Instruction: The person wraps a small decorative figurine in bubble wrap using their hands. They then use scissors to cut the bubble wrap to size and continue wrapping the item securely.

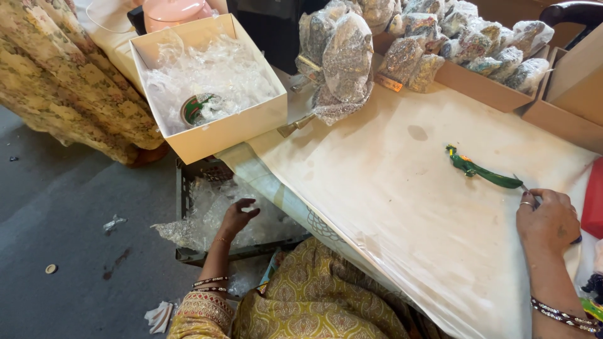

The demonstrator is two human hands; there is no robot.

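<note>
My left hand (237,216) reaches down beside the table into a dark plastic crate (183,201) on the floor, fingers curled among crumpled clear plastic wrappers (210,210). My right hand (548,220) rests on the white plastic-covered table (402,207) at the right, fingers closed around a small thin tool whose metal tip (521,183) pokes out. Just beyond that tip lies a green parrot-shaped ornament (477,169) flat on the table. Bangles circle both wrists.
A white cardboard box (220,135) of clear wrappers and a round green item (200,108) sits at the table's left corner. Bags of glittery material (342,56) and cardboard trays of packets (477,85) line the far edge. Floral cloth (69,81) hangs at the left.
</note>
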